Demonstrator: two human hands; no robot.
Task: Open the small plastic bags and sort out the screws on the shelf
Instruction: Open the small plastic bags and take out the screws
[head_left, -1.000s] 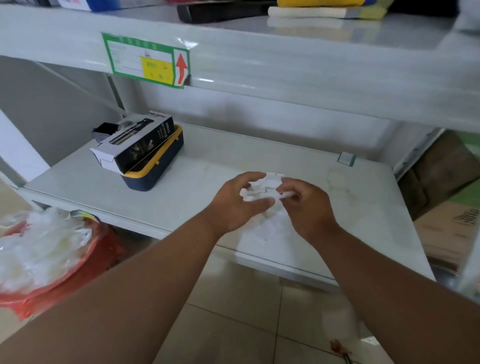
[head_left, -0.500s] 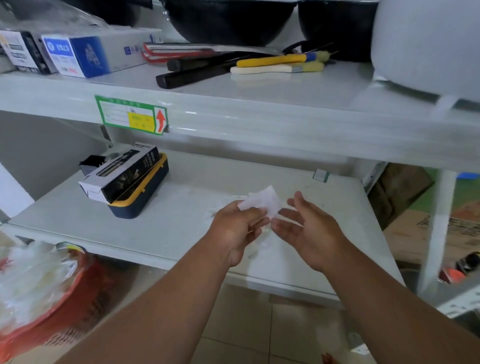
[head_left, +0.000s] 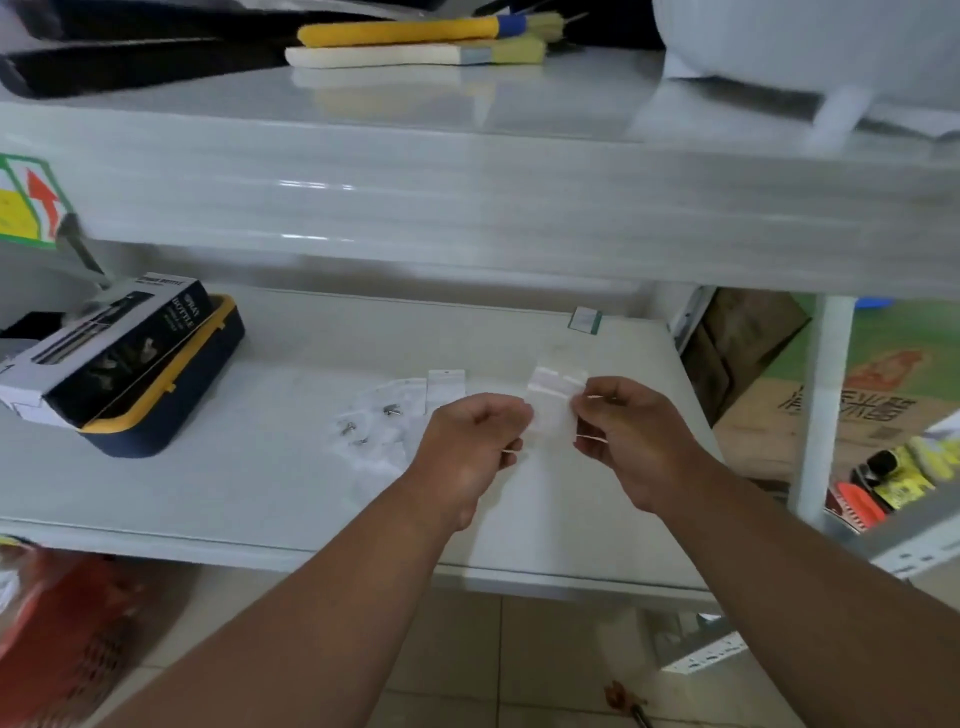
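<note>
Setting: white metal shelving over a tiled floor; the work happens on the lower shelf, under an upper shelf that carries brushes and a large white object.
Left hand: left hand has its fingers curled, pinching the left edge of a small clear plastic bag.
Right hand: right hand has its fingers curled too, pinching the bag's right edge.
Bag in hand: held upright between the 2 hands, just above the front right part of the shelf, zip strip at the top; whether it is open yet, or whether anything is inside, cannot be told from the blur.
Screws out: at least 3 small loose screws lie on the shelf left of the hands, resting among flat clear bags.
Bags on shelf: several, overlapping; an exact count cannot be made, nor which are emptied.
Done so far: judging by the loose screws, at least 1 bag has already been opened and tipped out.
Left to do: open the bag in hand, empty it, deal with any unopened bags, then group the screws; they look scattered, not yet sorted.
Progress estimate: early to middle.
Other items: a box labelled spray bottle sits on a navy and yellow case at the shelf's left, well apart from the screws; an orange basket stands on the floor below.
</note>
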